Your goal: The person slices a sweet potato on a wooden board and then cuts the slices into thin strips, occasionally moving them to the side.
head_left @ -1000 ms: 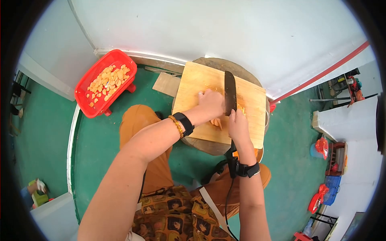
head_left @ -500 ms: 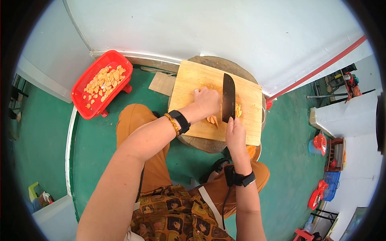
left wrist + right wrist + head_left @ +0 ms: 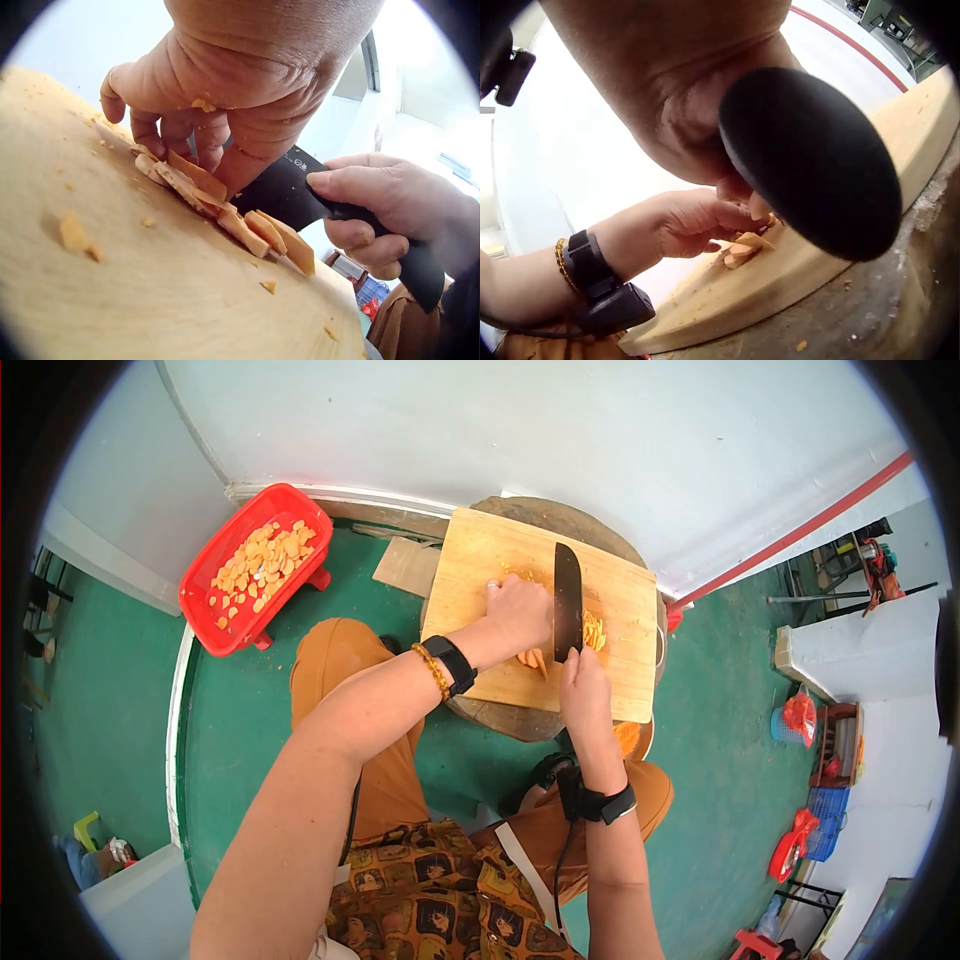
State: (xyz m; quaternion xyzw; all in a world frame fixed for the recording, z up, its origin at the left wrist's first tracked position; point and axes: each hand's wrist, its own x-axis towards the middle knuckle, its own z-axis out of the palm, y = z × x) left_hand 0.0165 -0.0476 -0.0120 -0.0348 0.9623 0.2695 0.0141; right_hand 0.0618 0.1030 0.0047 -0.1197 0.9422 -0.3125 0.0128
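Observation:
On the wooden cutting board point(image 3: 475, 545), my left hand point(image 3: 520, 613) holds orange slices point(image 3: 241, 229) with bent fingers, the fingertips down on the pile in the left wrist view. My right hand point(image 3: 587, 690) grips the handle of a black-bladed knife point(image 3: 568, 595). The blade stands close beside the left fingers, to their right in the head view. Thin cut orange strips point(image 3: 593, 630) lie on the board at the blade's right side. In the right wrist view, the dark handle end point(image 3: 810, 161) hides part of the board.
A red basket point(image 3: 205, 605) with many orange slices stands at the left on the green floor. The board rests on a round wooden block point(image 3: 505, 720) near the wall. A bowl point(image 3: 648, 738) with orange pieces sits below the board's right corner.
From one second ago, the knife and right hand have shifted slightly, and more of the cut strips and the bowl shows. The left hand stays over the slices. The head view has moved a little.

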